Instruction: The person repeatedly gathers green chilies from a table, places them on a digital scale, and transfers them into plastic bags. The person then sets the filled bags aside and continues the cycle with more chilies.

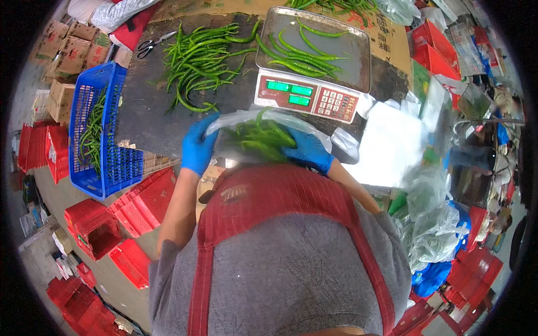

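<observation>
My left hand point(199, 143), in a blue glove, grips the left edge of a clear plastic bag point(273, 115) at the table's near edge. Long green chili peppers point(262, 138), somewhat blurred, are in the mouth of the bag. My right hand point(310, 149), gloved too, is at the bag's right side against the peppers; its fingertips are partly hidden. Just beyond the bag stands a digital scale point(307, 97) with a lit green display. Several green chili peppers point(304, 63) lie on its metal pan. A pile of chili peppers point(201, 59) lies left of the scale.
Scissors point(153, 44) lie at the table's far left. A blue plastic crate point(111, 168) with peppers stands beside the table, near red crates point(143, 201). White sheets point(384, 145) and clear plastic bags point(433, 227) are at the right. Another person's sleeve point(119, 14) shows at upper left.
</observation>
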`<state>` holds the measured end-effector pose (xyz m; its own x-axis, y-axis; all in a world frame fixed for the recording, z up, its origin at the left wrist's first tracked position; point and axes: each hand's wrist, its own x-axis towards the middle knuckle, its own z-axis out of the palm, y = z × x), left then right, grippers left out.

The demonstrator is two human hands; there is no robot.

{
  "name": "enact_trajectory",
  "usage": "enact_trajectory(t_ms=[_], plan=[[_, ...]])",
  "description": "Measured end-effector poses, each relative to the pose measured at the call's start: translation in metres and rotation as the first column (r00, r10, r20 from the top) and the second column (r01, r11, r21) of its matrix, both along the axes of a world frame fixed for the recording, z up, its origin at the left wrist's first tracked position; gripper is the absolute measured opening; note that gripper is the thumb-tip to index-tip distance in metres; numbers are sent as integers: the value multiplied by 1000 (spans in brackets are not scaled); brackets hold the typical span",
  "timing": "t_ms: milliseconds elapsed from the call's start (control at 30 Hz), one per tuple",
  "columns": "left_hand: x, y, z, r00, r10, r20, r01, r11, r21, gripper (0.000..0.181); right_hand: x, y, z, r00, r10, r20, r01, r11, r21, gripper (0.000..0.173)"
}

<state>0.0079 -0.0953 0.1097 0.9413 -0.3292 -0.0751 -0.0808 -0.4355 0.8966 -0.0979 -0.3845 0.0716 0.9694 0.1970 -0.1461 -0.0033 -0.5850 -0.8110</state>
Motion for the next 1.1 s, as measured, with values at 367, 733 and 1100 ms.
enact_trajectory(t_ms=[367, 733, 1100], plan=[[-31, 0, -2, 827, 128, -547, -314, 913, -262, 27, -47, -31, 27, 926, -375, -39, 359, 910, -206, 30], [-11, -5, 7, 669, -76, -740, -422, 780, -462, 38, -26, -66, 128, 975, -177, 137, 216, 906, -364, 33], [-9, -39, 58, 832, -223, -509, -45, 886, -462, 43, 13, -55, 179, 934, 321, -158, -318, 947, 46, 41]])
